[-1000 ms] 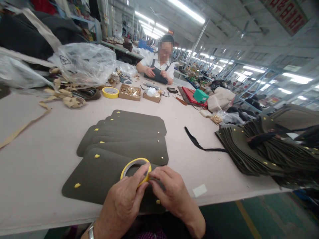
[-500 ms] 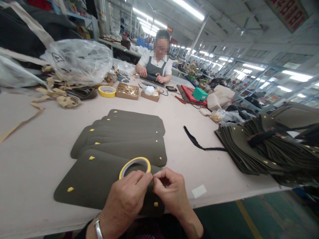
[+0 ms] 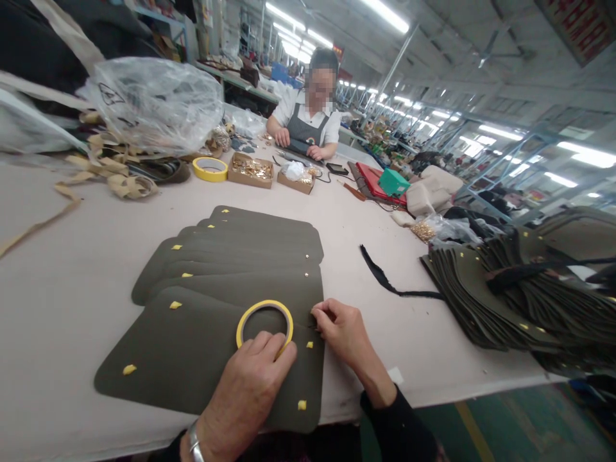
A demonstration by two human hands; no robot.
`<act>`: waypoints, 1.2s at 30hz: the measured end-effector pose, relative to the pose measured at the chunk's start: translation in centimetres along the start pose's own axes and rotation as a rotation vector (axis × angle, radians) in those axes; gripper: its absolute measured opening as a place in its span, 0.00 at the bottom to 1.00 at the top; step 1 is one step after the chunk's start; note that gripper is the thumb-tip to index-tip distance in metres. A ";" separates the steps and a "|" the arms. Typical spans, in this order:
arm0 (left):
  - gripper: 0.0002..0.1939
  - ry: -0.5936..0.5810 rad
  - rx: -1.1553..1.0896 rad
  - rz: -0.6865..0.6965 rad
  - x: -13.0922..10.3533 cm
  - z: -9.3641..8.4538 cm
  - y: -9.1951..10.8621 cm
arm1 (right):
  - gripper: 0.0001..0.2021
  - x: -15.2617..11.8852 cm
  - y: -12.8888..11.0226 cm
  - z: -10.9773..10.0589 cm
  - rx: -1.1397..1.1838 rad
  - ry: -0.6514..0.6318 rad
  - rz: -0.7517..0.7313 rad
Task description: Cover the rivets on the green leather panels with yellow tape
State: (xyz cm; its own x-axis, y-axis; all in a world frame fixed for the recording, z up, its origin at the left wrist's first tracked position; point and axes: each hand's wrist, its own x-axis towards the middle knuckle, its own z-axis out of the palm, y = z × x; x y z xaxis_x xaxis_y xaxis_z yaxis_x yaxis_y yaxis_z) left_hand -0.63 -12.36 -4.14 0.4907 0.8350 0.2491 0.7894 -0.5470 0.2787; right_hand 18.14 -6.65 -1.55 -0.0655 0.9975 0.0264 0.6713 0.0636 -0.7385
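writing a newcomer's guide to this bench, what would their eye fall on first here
Probably the bright yellow tape roll in the left hand, above the front dark panel, with the right hand near the panels' right edge. Next, perhaps, the thick pile of similar panels at right and the big clear plastic bag at back left.

Two tape rolls (image 3: 264, 304), two open cardboard trays (image 3: 250, 181) and one green box (image 3: 393, 183) show.
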 end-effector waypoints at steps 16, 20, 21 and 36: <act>0.06 -0.003 -0.019 -0.023 -0.2 0.1 0.1 | 0.09 -0.1 1.4 -1.3 -0.425 -0.016 -0.552; 0.06 -0.019 -0.019 -0.026 -0.3 0.0 0.2 | 0.10 0.6 1.1 -0.6 -0.566 -0.107 -0.537; 0.07 -0.018 -0.021 -0.020 -0.3 0.0 0.2 | 0.09 1.0 1.0 -0.4 -0.555 -0.108 -0.473; 0.12 0.346 0.089 0.111 -1.4 0.5 -0.1 | 0.06 -1.1 0.4 -2.1 -0.286 -0.292 -0.231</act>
State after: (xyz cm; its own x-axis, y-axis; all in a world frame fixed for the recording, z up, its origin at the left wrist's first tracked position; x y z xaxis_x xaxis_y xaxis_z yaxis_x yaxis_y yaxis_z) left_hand -1.24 -13.44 -4.95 0.4334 0.6930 0.5762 0.7751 -0.6128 0.1541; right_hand 20.05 -7.64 -0.42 -0.4149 0.9083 -0.0528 0.7884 0.3299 -0.5192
